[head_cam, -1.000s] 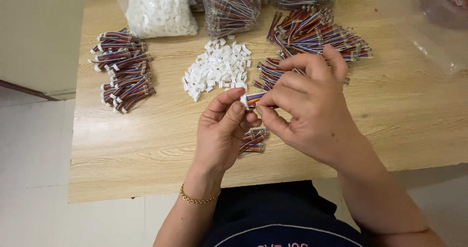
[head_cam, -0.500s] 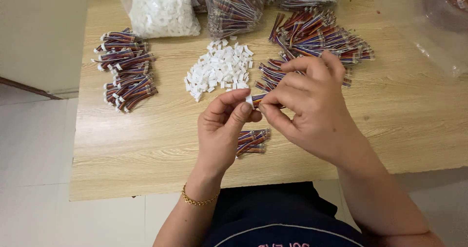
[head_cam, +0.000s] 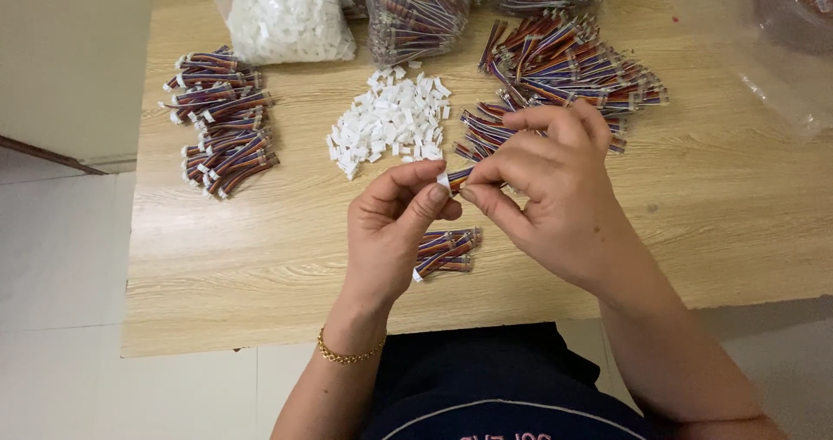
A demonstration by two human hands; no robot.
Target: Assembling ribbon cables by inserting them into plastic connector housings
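Observation:
My left hand [head_cam: 392, 227] pinches a small white plastic connector [head_cam: 443, 180] between thumb and forefinger. My right hand [head_cam: 555, 193] holds a short multicoloured wire bundle [head_cam: 460, 176] whose end meets that connector. Both hands hover over the wooden table [head_cam: 260, 258]. Under the left hand lies a small heap of wire bundles with connectors [head_cam: 447, 251]. A pile of loose white connectors [head_cam: 390, 121] sits just beyond the hands. A large heap of multicoloured wire bundles [head_cam: 564, 67] spreads behind the right hand.
Another stack of wire bundles [head_cam: 221, 119] lies at the table's left. At the far edge stand a clear bag of white connectors [head_cam: 282, 15] and bags of wire bundles [head_cam: 421, 6]. Clear plastic sheeting [head_cam: 764, 32] covers the right rear corner.
The hands have shifted slightly nearer and lower in view, still holding the connector and wire bundle together. Piles on the table have not moved.

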